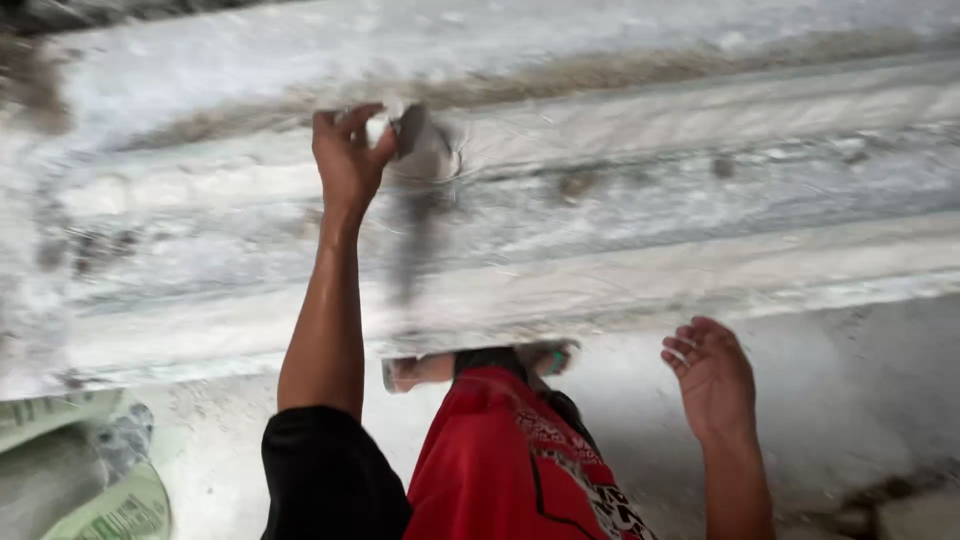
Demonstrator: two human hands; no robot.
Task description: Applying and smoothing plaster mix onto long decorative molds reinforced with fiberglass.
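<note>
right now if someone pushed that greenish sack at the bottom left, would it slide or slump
The sack looks slumped and creased, so it is probably floppy, not stiff. Its bulging shape suggests heavy, loose contents; a push would likely dent it rather than slide it. Neither the left hand nor the right hand touches it.

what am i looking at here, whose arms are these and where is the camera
There is no machine here: a person wears one camera on the head, looking down at their own two bare hands. The left hand grips a small pale tool, too blurred to name, against a long white moulded slab dusted with grey. The right hand hangs free, fingers loosely curled, holding nothing. Below are red shorts, a sandalled foot and greenish sacks on the pale floor.
</note>
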